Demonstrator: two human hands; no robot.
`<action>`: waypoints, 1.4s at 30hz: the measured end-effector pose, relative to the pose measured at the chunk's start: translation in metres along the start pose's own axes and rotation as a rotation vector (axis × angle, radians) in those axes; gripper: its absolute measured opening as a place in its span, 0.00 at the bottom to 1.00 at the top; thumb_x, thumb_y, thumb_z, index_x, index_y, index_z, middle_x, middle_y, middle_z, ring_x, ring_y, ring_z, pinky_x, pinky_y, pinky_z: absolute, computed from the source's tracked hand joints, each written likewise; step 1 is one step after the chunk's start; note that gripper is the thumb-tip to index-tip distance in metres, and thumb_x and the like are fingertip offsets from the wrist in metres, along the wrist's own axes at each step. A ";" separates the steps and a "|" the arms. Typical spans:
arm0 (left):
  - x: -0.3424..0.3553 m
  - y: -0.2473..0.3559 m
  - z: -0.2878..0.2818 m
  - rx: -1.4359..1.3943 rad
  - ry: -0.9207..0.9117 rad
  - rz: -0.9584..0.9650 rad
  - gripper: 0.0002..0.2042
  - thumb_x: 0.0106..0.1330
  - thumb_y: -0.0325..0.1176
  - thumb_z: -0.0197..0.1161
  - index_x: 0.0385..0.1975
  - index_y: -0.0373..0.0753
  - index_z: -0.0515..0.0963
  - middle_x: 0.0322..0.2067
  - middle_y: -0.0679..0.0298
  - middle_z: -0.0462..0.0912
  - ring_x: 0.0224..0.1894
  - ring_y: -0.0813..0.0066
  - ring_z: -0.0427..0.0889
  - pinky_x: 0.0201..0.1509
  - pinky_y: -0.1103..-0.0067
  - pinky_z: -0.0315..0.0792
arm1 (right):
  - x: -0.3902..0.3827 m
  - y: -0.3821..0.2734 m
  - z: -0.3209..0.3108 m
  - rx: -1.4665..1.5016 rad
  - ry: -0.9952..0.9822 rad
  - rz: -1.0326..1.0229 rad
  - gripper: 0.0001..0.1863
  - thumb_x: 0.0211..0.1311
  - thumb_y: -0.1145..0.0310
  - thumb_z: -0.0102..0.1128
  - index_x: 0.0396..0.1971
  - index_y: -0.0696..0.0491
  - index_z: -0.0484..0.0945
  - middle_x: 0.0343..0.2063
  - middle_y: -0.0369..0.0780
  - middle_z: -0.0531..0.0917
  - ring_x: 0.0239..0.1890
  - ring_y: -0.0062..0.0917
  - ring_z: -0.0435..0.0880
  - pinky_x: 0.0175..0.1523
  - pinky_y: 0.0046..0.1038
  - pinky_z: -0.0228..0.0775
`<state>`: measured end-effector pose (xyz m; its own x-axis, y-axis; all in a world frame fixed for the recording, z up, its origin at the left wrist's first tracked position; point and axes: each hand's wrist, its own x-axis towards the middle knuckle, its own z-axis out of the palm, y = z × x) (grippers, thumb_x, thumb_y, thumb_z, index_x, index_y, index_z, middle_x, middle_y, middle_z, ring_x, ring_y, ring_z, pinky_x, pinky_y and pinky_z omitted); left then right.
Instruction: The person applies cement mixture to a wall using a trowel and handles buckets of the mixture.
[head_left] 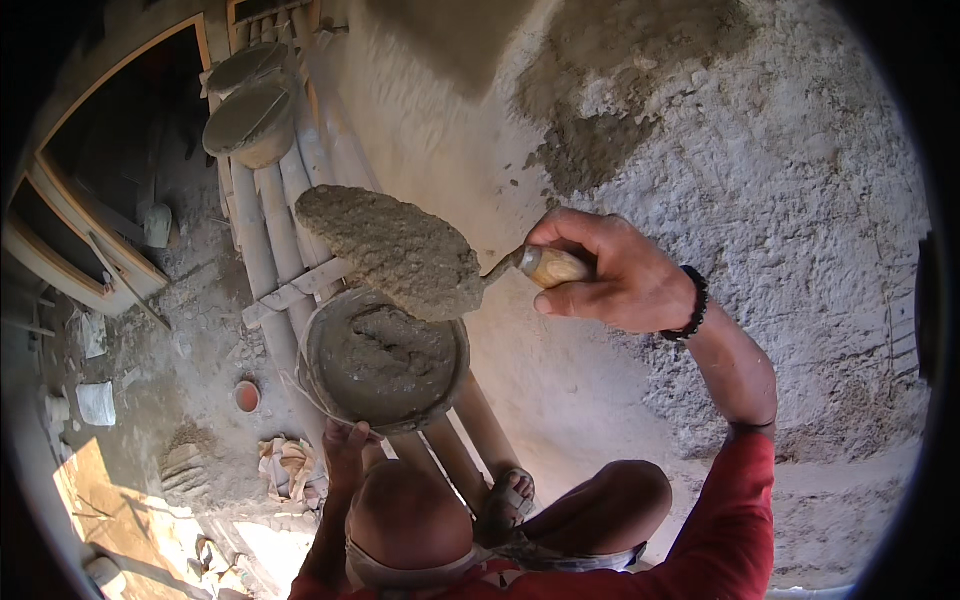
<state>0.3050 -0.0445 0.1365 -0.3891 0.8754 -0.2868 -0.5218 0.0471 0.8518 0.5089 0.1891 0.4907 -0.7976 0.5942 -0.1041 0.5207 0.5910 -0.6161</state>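
Observation:
My right hand (610, 275) grips the wooden handle (555, 268) of a trowel, its fingers wrapped round it. A thick heap of wet grey mortar (395, 250) covers the trowel's blade, which is held above the far rim of a bucket. That bucket (463, 378) is nearly full of the same mortar, with a hollow scooped in its surface. My left hand (350, 450) holds the bucket at its near left rim, close to the wire handle; part of the hand is hidden behind my knee.
Round wooden poles (285, 225) form the platform under the bucket, with a cross slat (295, 292). Two more mortar-filled tubs (250, 125) stand farther along. The rough wall (780, 190) on the right carries a dark wet patch (590, 150). Below left lie a small reddish pot (247, 396) and debris.

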 end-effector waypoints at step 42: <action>-0.002 0.001 -0.004 -0.096 -0.016 -0.035 0.12 0.62 0.27 0.59 0.44 0.36 0.71 0.31 0.62 0.81 0.28 0.76 0.81 0.33 0.80 0.76 | 0.013 0.121 0.209 -0.248 -0.196 0.081 0.15 0.50 0.67 0.57 0.39 0.50 0.71 0.27 0.47 0.81 0.33 0.45 0.81 0.38 0.43 0.73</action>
<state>0.3025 -0.0487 0.1357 -0.3578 0.8816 -0.3079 -0.6058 0.0318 0.7950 0.4980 0.1538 0.2517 -0.7815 0.5426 -0.3081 0.6239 0.6754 -0.3932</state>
